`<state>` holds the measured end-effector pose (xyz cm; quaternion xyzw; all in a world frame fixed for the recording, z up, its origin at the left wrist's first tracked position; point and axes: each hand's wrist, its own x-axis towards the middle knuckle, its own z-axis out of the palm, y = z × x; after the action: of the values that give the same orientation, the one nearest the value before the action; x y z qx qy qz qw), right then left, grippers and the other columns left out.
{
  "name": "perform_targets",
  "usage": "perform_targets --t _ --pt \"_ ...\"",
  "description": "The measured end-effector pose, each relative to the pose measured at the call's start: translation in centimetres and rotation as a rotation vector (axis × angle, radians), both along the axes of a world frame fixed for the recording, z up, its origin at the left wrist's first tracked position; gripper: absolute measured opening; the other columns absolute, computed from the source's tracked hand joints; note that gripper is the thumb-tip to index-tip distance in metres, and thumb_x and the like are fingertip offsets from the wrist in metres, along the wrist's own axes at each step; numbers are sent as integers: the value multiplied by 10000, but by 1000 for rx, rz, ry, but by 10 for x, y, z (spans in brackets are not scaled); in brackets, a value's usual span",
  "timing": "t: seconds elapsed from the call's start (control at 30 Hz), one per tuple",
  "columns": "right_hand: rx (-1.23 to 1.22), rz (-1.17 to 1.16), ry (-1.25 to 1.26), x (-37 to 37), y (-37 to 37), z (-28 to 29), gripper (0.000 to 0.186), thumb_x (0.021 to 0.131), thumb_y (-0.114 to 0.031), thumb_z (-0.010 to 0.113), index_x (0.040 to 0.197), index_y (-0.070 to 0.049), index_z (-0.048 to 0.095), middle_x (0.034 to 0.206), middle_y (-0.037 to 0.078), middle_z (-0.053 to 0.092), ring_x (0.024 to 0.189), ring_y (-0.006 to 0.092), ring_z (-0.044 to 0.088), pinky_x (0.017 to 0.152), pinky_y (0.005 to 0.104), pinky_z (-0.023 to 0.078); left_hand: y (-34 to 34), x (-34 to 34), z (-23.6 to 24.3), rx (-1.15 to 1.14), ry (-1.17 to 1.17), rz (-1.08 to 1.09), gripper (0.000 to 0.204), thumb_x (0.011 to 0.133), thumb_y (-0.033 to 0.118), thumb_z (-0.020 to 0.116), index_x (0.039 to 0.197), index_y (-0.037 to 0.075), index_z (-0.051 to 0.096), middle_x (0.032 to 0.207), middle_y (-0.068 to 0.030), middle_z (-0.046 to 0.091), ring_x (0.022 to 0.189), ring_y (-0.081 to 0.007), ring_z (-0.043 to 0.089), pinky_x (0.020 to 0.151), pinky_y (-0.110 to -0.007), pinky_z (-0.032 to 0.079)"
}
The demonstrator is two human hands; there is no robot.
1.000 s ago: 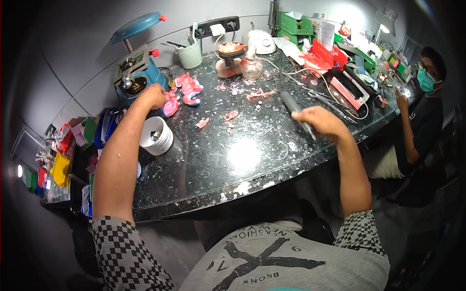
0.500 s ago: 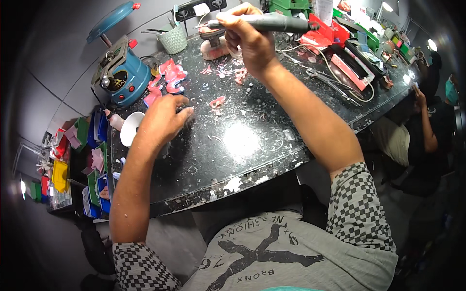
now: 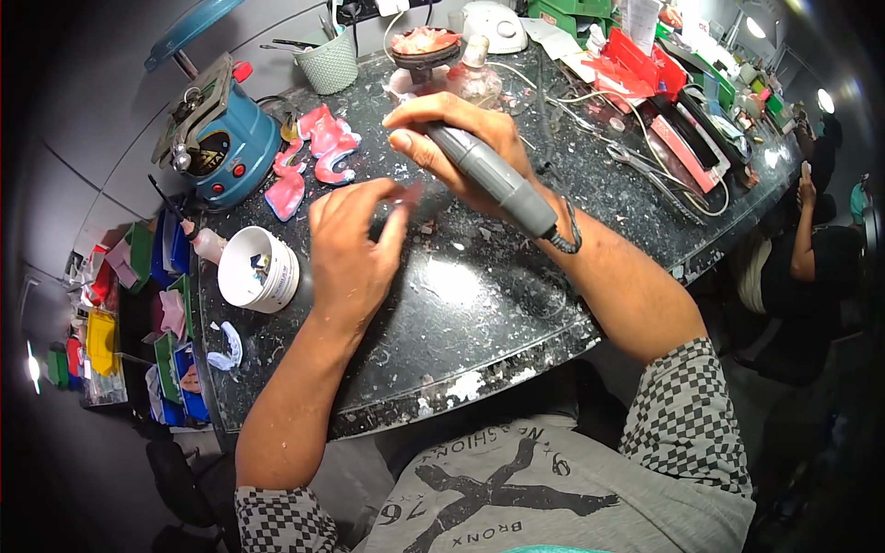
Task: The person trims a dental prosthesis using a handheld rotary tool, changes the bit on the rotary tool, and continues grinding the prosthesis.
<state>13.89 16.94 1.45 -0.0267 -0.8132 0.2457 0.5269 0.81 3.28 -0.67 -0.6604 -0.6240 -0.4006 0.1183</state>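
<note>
Bench (image 3: 396,355) with dark speckled top, seen from above. Along its left side stand a blue machine (image 3: 230,147) with a round blue part raised over it, a pale pink bottle (image 3: 208,243) and a white tub (image 3: 279,288) with small objects inside; the tub lies just left of the left hand (image 3: 355,244) and closes off that flank. Nearer the front edge rests a pale blue arch-shaped piece (image 3: 226,348). Beyond the left hand lie glossy pink pieces (image 3: 327,138) with blue edges, and behind them a mint-coloured cup (image 3: 329,67) of slender tools. A dark round dish (image 3: 424,57) heaped with pink scraps and a glass flask (image 3: 475,78) stand directly behind the right hand (image 3: 461,152). To the right are a red tray (image 3: 636,69), loose cables and metal hand tools (image 3: 654,180).

Both forearms reach in from the lower edge, elbows bent. The left hand, palm down, pinches a small pink piece (image 3: 411,194), blurred, between thumb and forefinger. The right hand is wrapped around a grey handpiece (image 3: 502,184), its corded end slanting down toward the wrist; its working tip is hidden.
</note>
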Motion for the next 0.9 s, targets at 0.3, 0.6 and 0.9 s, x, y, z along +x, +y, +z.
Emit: perform_targets --t 0.3,0.6,0.9 --pt "-339 247 -61 -5 -28 3 269 839 -85 758 1083 -43 654 956 57 680 872 113 679 764 255 559 -15 -19 12 238 -194 81 242 747 -28 728 956 52 634 875 -75 652 825 -236 627 786 -344 465" --pt "-642 356 20 -5 -38 9 260 868 -79 726 1091 -30 601 946 49 673 893 112 663 795 257 548 -16 -14 8 172 -280 -125 293 816 -13 695 1086 34 594 993 -55 641 914 -141 592 824 -271 446" --pt "-535 332 29 -8 -31 -3 187 881 17 634 1065 -16 613 973 62 649 906 115 659 829 262 524 -11 -18 5 32 -962 -416 289 952 101 571 1212 -24 557 1044 -78 656 930 -111 606 807 -245 458"
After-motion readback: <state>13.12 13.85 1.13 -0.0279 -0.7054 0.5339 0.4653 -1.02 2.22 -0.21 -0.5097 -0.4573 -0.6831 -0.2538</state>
